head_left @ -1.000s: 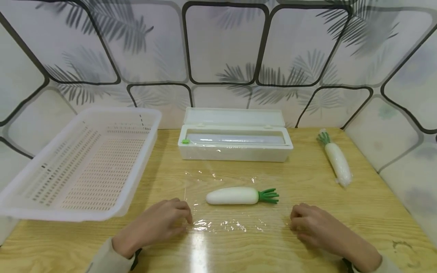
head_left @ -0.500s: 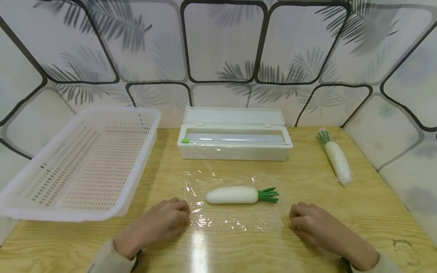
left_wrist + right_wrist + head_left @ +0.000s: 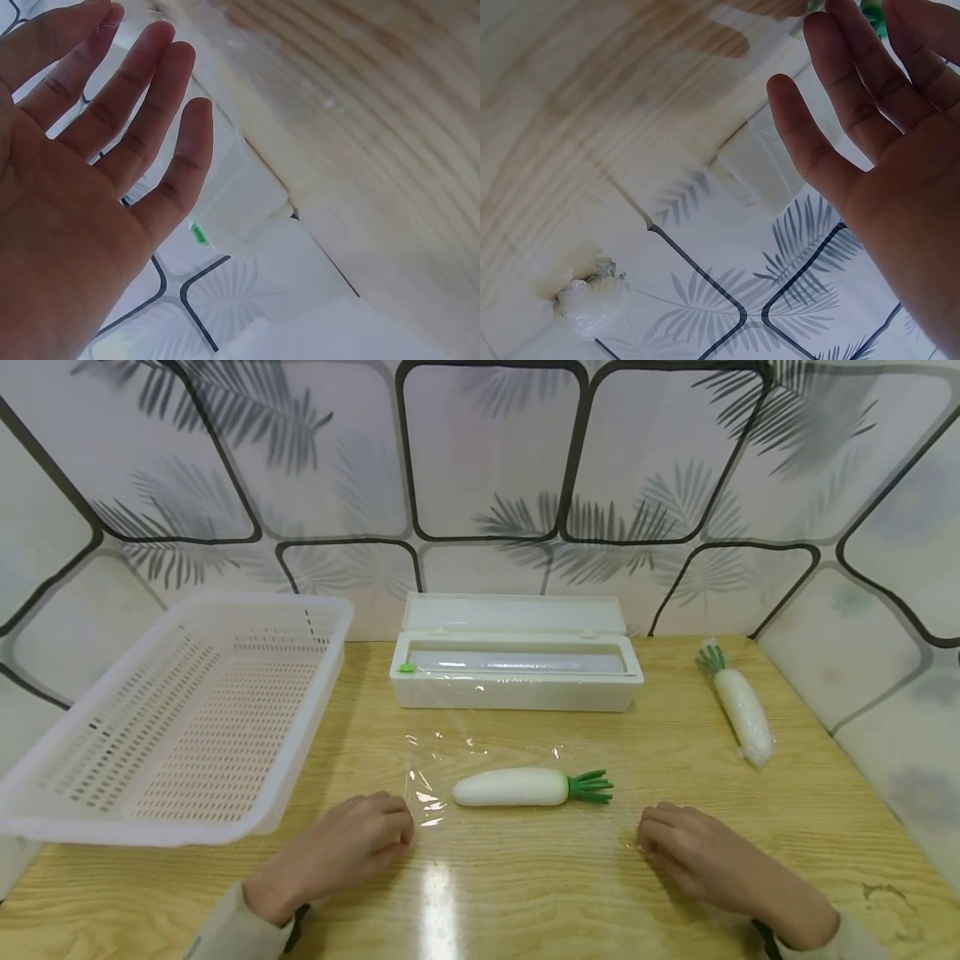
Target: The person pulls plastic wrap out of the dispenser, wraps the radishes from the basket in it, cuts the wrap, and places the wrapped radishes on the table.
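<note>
A white radish [image 3: 510, 787] with green stalks lies crosswise on a sheet of clear plastic wrap [image 3: 429, 802], which runs back to a white dispenser box [image 3: 517, 693]. To the radish's left, my left hand [image 3: 345, 852] pinches the near corner of the wrap between thumb and index finger; the other fingers are loosely spread in the left wrist view. On the other side, past the green stalks, my right hand [image 3: 708, 860] pinches the opposite near corner. Its thumb and index fingertips are cut off at the top of the right wrist view.
A white slotted basket [image 3: 309, 743] stands at the left. The dispenser's lid [image 3: 513, 613] is raised against the patterned backdrop, and a green slider [image 3: 407, 668] sits at its left end. At the back right lies another radish [image 3: 742, 714], wrapped in film.
The bright glints along the near edge of the wrap have faded, and the left hand has shifted very slightly left. The radish and the right hand have stayed almost still.
</note>
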`<state>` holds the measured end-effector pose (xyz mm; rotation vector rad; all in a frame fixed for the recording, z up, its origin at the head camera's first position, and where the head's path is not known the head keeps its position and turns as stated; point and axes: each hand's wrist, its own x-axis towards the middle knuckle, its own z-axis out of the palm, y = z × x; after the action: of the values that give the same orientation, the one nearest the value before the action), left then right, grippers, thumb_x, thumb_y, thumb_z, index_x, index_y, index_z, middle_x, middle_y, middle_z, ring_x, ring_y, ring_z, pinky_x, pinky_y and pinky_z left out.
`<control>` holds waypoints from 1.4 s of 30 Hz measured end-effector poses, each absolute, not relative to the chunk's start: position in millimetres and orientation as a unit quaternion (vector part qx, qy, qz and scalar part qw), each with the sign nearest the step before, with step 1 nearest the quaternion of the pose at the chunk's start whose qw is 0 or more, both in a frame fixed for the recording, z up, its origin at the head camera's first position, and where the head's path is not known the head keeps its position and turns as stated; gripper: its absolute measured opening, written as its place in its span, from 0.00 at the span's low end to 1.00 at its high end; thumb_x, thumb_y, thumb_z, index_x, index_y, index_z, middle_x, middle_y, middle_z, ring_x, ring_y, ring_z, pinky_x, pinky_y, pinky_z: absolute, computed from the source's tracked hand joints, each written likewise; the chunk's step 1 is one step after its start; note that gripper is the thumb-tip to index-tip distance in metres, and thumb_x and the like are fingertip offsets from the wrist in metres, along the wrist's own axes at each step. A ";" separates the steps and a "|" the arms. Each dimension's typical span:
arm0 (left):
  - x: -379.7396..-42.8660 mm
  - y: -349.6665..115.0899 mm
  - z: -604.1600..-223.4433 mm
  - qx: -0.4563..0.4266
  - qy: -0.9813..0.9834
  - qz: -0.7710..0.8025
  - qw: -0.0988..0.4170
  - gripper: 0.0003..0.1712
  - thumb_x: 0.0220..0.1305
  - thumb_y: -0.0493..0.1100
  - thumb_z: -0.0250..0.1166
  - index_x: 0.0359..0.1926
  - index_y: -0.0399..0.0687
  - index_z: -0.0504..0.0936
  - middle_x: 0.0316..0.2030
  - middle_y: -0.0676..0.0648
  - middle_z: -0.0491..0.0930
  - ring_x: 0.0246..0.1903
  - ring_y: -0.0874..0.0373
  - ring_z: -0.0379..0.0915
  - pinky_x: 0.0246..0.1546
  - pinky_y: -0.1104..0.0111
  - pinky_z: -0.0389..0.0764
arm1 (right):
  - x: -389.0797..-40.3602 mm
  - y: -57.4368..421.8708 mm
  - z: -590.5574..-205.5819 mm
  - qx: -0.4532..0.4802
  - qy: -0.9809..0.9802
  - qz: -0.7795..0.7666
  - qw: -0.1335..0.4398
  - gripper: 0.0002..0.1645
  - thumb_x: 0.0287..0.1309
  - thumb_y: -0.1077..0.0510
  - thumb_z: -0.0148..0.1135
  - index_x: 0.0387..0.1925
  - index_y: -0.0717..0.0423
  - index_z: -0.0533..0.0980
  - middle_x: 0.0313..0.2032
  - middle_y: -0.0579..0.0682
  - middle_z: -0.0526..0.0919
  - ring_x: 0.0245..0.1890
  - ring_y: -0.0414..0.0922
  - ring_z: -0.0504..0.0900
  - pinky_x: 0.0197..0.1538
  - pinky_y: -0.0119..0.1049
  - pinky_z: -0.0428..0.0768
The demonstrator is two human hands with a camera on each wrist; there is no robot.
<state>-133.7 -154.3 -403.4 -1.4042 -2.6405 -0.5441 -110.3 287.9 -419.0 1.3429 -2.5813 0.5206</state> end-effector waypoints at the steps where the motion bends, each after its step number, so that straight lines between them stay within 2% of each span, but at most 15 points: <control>1: -133.7 -154.3 -402.1 -0.459 -0.869 -0.180 0.049 0.11 0.55 0.31 0.74 0.29 0.51 0.82 0.31 0.59 0.79 0.34 0.65 0.74 0.33 0.69 0.79 | -110.4 288.2 -418.8 0.454 -0.867 0.183 0.092 0.10 0.73 0.58 0.60 0.32 0.44 0.73 0.31 0.32 0.70 0.29 0.26 0.64 0.30 0.29 0.77; 4: -133.6 -154.4 -398.6 -0.449 -0.874 -0.182 0.037 0.10 0.57 0.31 0.74 0.30 0.50 0.82 0.31 0.58 0.79 0.34 0.64 0.75 0.33 0.69 0.80 | -110.7 288.4 -416.1 0.453 -0.863 0.207 0.089 0.12 0.65 0.64 0.66 0.34 0.44 0.74 0.32 0.33 0.72 0.29 0.27 0.66 0.28 0.23 0.69; 8: -134.3 -154.6 -396.4 -0.437 -0.878 -0.192 0.027 0.09 0.59 0.32 0.73 0.31 0.50 0.83 0.32 0.58 0.80 0.34 0.65 0.75 0.33 0.70 0.80 | -111.5 289.6 -410.9 0.447 -0.861 0.222 0.097 0.22 0.50 0.73 0.71 0.34 0.44 0.73 0.32 0.32 0.72 0.30 0.27 0.68 0.31 0.20 0.70; 12: -135.1 -154.9 -395.2 -0.432 -0.878 -0.204 0.028 0.09 0.61 0.32 0.72 0.31 0.51 0.83 0.32 0.58 0.80 0.34 0.65 0.76 0.33 0.71 0.80 | -113.7 293.7 -407.0 0.441 -0.861 0.235 0.094 0.25 0.46 0.75 0.72 0.35 0.45 0.73 0.33 0.34 0.74 0.32 0.29 0.70 0.32 0.22 0.72; 20: -136.6 -156.3 -390.1 -0.418 -0.878 -0.233 0.009 0.08 0.63 0.33 0.71 0.34 0.50 0.83 0.34 0.58 0.81 0.34 0.65 0.76 0.32 0.72 0.80 | -126.2 303.4 -400.3 0.449 -0.831 0.323 0.057 0.21 0.55 0.78 0.66 0.41 0.51 0.76 0.36 0.42 0.83 0.35 0.39 0.82 0.36 0.28 0.78; 28: -140.7 -158.7 -387.9 -0.408 -0.876 -0.256 0.023 0.08 0.62 0.31 0.71 0.34 0.49 0.83 0.34 0.58 0.82 0.36 0.63 0.78 0.36 0.69 0.82 | -135.7 308.9 -395.4 0.430 -0.837 0.334 0.059 0.18 0.59 0.77 0.64 0.40 0.51 0.77 0.36 0.42 0.84 0.36 0.42 0.84 0.40 0.30 0.80; 33: -145.5 -157.7 -388.4 -0.396 -0.880 -0.262 0.024 0.07 0.64 0.32 0.69 0.34 0.48 0.82 0.34 0.57 0.81 0.35 0.64 0.78 0.35 0.69 0.82 | -141.3 310.1 -393.3 0.418 -0.842 0.338 0.051 0.16 0.62 0.75 0.63 0.39 0.51 0.77 0.36 0.42 0.84 0.38 0.43 0.84 0.42 0.31 0.81; 42: -155.4 -154.2 -390.1 -0.358 -0.890 -0.280 0.027 0.05 0.67 0.31 0.66 0.35 0.45 0.82 0.32 0.55 0.82 0.32 0.65 0.77 0.33 0.68 0.81 | -155.6 312.2 -393.0 0.406 -0.840 0.357 0.036 0.17 0.62 0.78 0.60 0.38 0.53 0.77 0.36 0.45 0.85 0.39 0.42 0.85 0.46 0.28 0.80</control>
<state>-155.4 -154.2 -390.1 -1.1043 -2.7503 -0.8660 -155.6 312.2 -393.0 1.2472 -2.5805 1.0979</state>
